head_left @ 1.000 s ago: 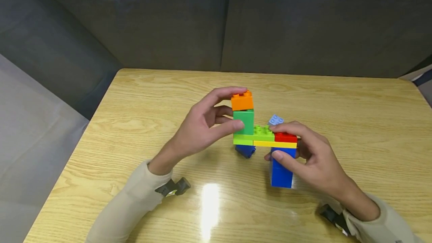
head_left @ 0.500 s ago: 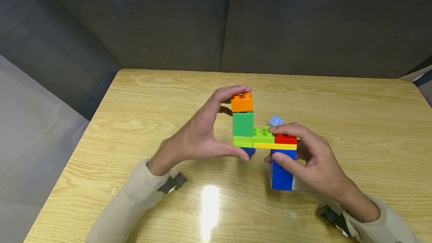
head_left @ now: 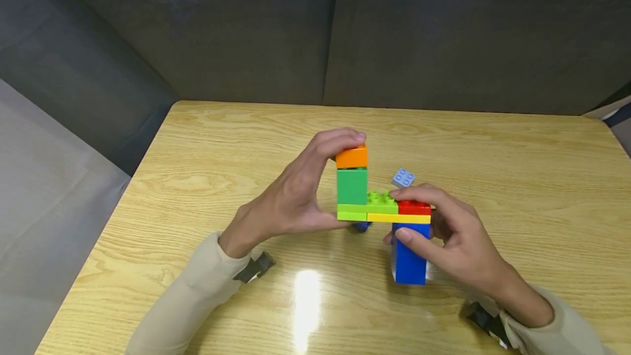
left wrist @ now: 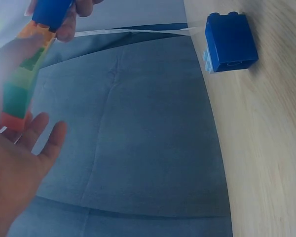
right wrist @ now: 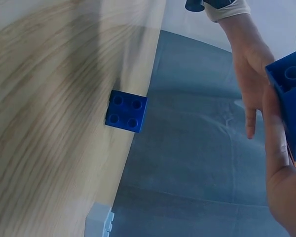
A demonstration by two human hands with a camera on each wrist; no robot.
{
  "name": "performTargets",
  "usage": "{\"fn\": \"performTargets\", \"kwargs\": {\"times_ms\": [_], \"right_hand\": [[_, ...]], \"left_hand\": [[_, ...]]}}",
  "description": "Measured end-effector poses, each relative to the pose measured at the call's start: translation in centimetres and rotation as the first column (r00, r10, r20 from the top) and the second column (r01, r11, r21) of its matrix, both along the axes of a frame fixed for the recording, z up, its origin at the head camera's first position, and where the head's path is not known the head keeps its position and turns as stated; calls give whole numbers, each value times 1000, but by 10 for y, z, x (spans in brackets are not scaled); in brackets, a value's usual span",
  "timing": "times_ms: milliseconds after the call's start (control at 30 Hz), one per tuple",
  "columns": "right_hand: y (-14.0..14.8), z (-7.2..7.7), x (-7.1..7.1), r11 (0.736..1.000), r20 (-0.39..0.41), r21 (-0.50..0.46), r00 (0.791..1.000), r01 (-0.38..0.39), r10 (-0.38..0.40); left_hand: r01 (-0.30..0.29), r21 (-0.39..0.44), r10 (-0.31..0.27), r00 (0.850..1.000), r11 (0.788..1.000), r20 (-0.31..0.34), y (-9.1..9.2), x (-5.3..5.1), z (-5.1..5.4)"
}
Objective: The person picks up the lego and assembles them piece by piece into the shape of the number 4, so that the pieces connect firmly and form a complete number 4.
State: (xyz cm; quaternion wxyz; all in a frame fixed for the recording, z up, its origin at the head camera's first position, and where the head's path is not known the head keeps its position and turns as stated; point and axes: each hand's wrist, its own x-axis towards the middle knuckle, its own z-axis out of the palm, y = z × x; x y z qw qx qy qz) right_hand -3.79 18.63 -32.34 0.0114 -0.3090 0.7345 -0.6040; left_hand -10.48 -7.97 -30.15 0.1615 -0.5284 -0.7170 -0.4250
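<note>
Both hands hold a toy brick build above the table. At its left end an orange brick tops a green brick. Below run lime pieces, with a yellow plate under a red piece at right. Blue bricks hang beneath that end. My left hand spans the left stack, fingertips on the orange brick and thumb at the underside. My right hand grips the right end, thumb against the blue bricks and index finger over the top. Its other fingers are mostly hidden.
On the wooden table lie a dark blue brick, mostly hidden behind the build in the head view, and a light blue brick farther back. Dark cloth stands behind the table.
My left thumb has slid from the green brick's front down to below the lime pieces, and the fingers now press on the orange brick. The build has shifted slightly toward me.
</note>
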Motion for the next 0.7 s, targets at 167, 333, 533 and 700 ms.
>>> {"fn": "performTargets", "kwargs": {"times_ms": [167, 333, 533, 700], "right_hand": [[-1, -2, -1, 999, -23, -46, 999, -26, 25], [-2, -4, -2, 991, -30, -109, 997, -79, 76], [-2, -3, 0, 998, -11, -55, 999, -43, 42], [-2, -4, 0, 999, -13, -37, 1000, -28, 27]], "left_hand": [[-1, 2, 1, 1000, 1000, -27, 0, 0, 1], [-3, 0, 3, 999, 1000, -35, -2, 2, 3], [-22, 9, 22, 998, 1000, -52, -3, 1, 3], [-29, 13, 29, 998, 1000, -53, -4, 2, 2]]}}
